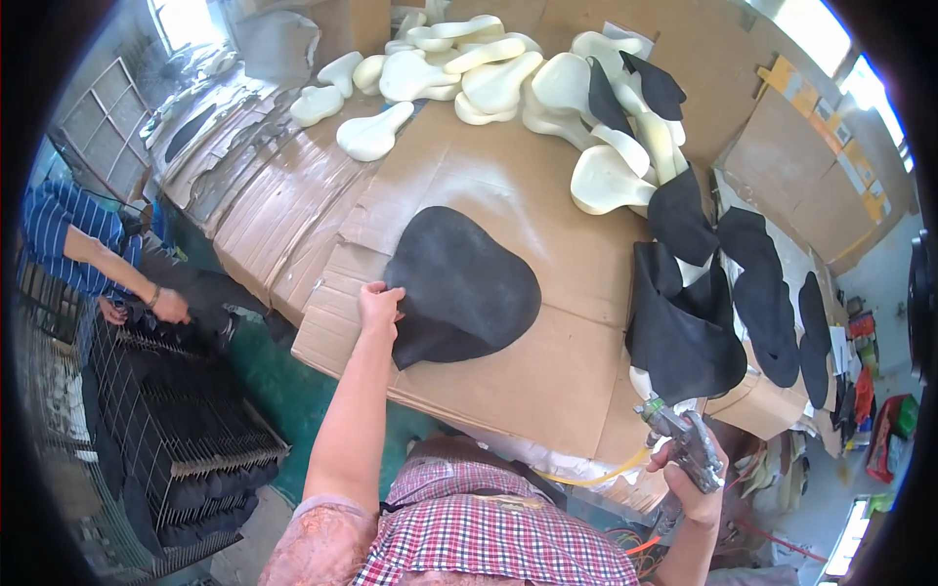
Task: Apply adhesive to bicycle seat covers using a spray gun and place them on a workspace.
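Note:
My left hand (379, 305) pinches the left edge of a black saddle cover (469, 278), which lies on the cardboard with part of its lower left edge folded. On the right, my right hand (696, 488) grips a spray gun (687, 444), held above the table's front edge and away from the cover. A yellow hose (611, 477) runs near that hand. Cream foam bicycle saddle pads (366, 132) are heaped along the far side. More black covers (684, 322) are piled at the right, some lying over pale pads.
Cardboard (576, 361) covers the table, with whitish overspray behind the cover. At the left, a co-worker in a striped shirt (78, 244) handles dark pieces by a wire rack (186, 420) of black parts. Cardboard sheets (801, 156) stand at the far right.

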A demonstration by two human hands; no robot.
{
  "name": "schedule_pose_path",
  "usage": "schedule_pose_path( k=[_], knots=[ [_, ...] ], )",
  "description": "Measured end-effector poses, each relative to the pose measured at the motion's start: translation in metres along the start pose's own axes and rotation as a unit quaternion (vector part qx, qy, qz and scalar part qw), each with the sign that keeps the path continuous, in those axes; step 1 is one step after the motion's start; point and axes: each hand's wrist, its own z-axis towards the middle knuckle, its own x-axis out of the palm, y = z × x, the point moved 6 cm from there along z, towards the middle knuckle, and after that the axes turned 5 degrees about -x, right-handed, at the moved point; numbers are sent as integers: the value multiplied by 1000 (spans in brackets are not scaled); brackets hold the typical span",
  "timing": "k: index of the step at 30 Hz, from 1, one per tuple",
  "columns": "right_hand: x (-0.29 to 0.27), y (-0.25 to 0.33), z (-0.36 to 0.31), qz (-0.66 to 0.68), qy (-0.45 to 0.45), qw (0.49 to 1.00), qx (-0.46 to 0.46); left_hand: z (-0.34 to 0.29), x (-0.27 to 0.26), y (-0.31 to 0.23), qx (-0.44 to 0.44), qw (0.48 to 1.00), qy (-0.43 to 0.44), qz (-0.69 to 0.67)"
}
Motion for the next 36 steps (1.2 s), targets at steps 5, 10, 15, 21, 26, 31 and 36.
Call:
schedule_pose_path(
  k=[5,10,15,21,26,31,36],
  knots=[
    [7,-11,1,-31,41,999,9,-4,-11,-1,309,744,-134,577],
    [18,-12,4,-63,91,994,7,-10,8,-22,197,953,29,229],
    [11,-10,4,-53,56,997,15,-63,50,-111,116,958,207,-159],
    [18,-9,5,-86,89,992,38,-105,-3,-201,169,906,242,-303],
    [28,-13,3,-72,149,984,70,-109,-92,-249,276,875,295,-268],
    [41,13,8,-4,56,996,66,-82,-162,-241,205,907,201,-307],
    [12,27,-4,-133,-14,990,44,-67,-203,-218,277,891,15,-358]
  ],
)
